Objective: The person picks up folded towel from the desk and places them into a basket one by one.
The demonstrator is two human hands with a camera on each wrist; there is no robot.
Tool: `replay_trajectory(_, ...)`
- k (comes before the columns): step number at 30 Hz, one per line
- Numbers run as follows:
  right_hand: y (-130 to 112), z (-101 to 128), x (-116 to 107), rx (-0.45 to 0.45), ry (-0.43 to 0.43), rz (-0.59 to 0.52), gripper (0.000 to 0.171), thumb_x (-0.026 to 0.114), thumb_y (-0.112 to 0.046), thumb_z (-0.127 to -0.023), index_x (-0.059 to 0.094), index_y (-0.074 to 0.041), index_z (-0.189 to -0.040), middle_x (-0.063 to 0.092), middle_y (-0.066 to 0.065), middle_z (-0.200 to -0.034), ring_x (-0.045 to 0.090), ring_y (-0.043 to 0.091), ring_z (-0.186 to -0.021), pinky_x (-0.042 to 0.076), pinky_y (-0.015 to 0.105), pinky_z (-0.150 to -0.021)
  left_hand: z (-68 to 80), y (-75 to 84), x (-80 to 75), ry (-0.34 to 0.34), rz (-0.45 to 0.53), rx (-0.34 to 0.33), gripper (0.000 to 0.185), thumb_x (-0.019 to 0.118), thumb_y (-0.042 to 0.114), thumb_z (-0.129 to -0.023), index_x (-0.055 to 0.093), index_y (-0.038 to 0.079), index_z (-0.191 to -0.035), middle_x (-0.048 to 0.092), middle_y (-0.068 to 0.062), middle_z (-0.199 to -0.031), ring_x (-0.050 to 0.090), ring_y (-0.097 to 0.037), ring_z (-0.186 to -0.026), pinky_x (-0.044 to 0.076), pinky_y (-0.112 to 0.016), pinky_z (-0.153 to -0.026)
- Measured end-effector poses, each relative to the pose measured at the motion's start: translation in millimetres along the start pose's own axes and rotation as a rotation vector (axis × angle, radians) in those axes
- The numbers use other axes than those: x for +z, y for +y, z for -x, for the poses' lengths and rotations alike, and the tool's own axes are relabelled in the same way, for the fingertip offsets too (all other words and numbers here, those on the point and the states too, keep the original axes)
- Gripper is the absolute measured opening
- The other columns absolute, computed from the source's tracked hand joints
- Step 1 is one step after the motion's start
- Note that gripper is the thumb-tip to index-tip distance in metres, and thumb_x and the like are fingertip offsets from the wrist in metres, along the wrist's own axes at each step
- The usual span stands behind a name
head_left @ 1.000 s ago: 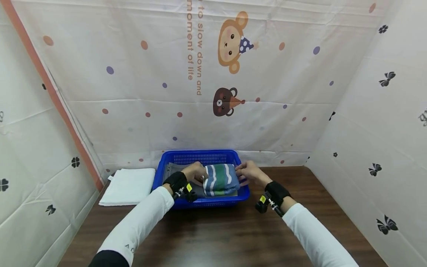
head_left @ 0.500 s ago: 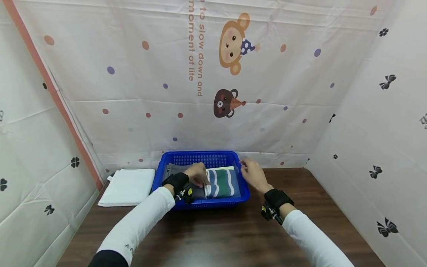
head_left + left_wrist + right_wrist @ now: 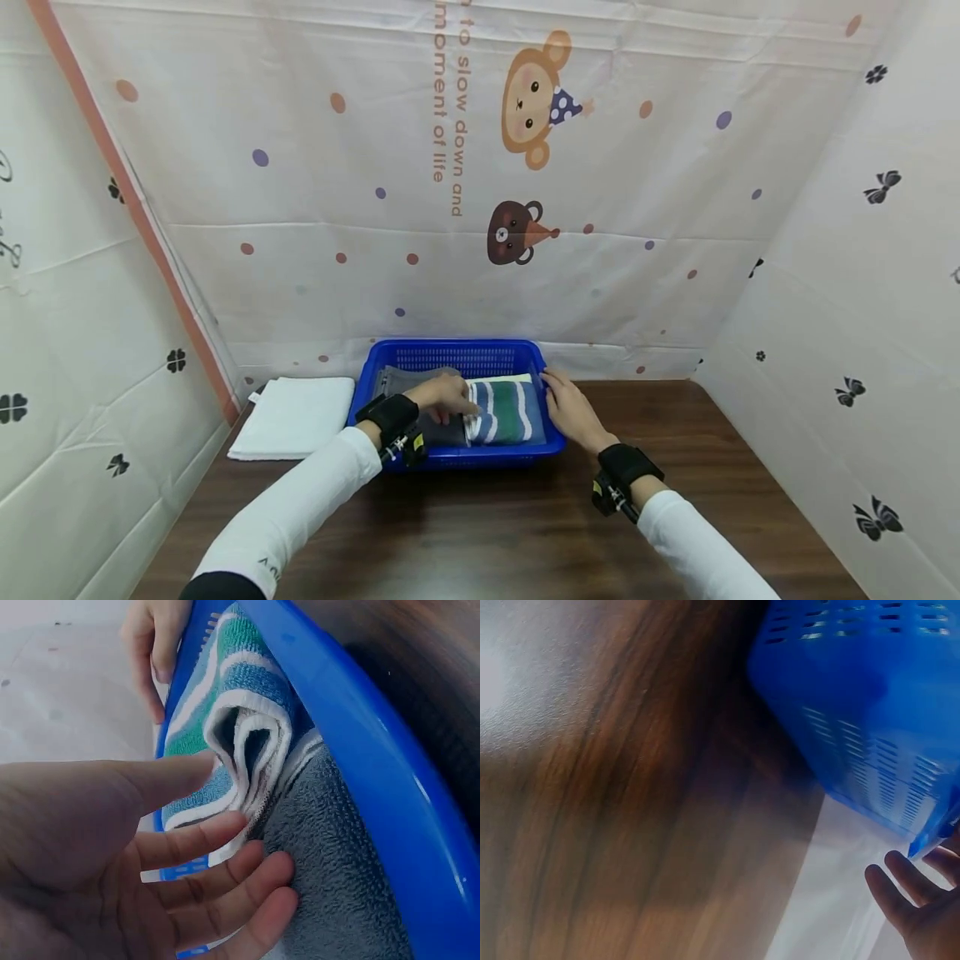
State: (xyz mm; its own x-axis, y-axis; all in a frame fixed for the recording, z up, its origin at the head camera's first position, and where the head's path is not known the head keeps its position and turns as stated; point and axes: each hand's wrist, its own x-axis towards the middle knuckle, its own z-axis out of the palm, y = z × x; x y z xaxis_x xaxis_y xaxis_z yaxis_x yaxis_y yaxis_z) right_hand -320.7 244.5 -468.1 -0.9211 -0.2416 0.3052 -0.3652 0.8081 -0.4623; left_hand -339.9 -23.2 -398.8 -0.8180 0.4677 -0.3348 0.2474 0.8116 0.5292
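Note:
A folded towel striped blue, green and white (image 3: 504, 412) lies in the right half of a blue plastic basket (image 3: 457, 352), partly on a grey towel (image 3: 401, 382). My left hand (image 3: 452, 400) reaches into the basket. In the left wrist view its straight fingers (image 3: 217, 859) touch the striped towel's rolled edge (image 3: 247, 750) and the grey towel (image 3: 330, 847). My right hand (image 3: 564, 402) lies along the basket's right rim with relaxed fingers and holds nothing. The right wrist view shows only its fingertips (image 3: 911, 900) beside the basket wall (image 3: 862, 697).
A folded white towel (image 3: 295, 406) lies on the dark wooden table (image 3: 487, 533), left of the basket. Printed cloth walls close in the back and both sides. The basket stands against the back wall.
The striped towel has gone down from above the rim into the basket. My right hand has let go of it and moved to the right rim. My left hand stays at its left edge.

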Motion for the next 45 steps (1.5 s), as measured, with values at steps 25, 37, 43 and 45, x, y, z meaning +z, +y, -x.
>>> replay_trajectory(25,-14.0,-16.2,16.0,0.008,-0.034,0.013,0.044,0.043,-0.010,-0.108,0.046,0.006,-0.149,0.040,0.025,-0.159,0.045,0.042,-0.144,0.044,0.057,-0.111,4.7,-24.9,-2.4,-0.049,-0.161,0.075,0.025,0.067,0.026,-0.099,0.062,0.013,-0.078,0.052,0.001,-0.064,0.050,-0.012,-0.056,0.042,-0.022,-0.052)
replay_trajectory(37,-8.4,-13.3,16.9,0.030,-0.040,0.013,0.044,0.042,-0.011,-0.108,0.045,0.004,-0.150,0.040,0.023,-0.160,0.045,0.041,-0.144,0.043,0.056,-0.112,69.4,-35.4,-47.0,-0.036,-0.377,0.193,0.019,0.064,0.028,-0.101,0.069,0.010,-0.104,0.071,-0.005,-0.098,0.064,-0.015,-0.085,0.053,-0.030,-0.077)
replay_trajectory(43,-2.7,-2.7,9.1,0.043,-0.026,0.022,0.045,0.039,-0.012,-0.109,0.043,0.005,-0.151,0.038,0.024,-0.160,0.044,0.043,-0.144,0.043,0.060,-0.110,96.6,-60.5,-74.6,0.044,-0.338,0.209,0.020,0.064,0.025,-0.101,0.070,0.006,-0.104,0.071,-0.009,-0.098,0.065,-0.017,-0.083,0.054,-0.031,-0.072)
replay_trajectory(45,-0.5,1.2,6.6,0.052,-0.021,0.029,0.045,0.039,-0.011,-0.109,0.043,0.005,-0.151,0.038,0.025,-0.160,0.045,0.043,-0.143,0.044,0.060,-0.109,100.1,-77.0,-84.1,0.097,-0.263,0.218,0.022,0.062,0.021,-0.101,0.069,0.000,-0.107,0.072,-0.016,-0.099,0.067,-0.021,-0.082,0.056,-0.034,-0.072)
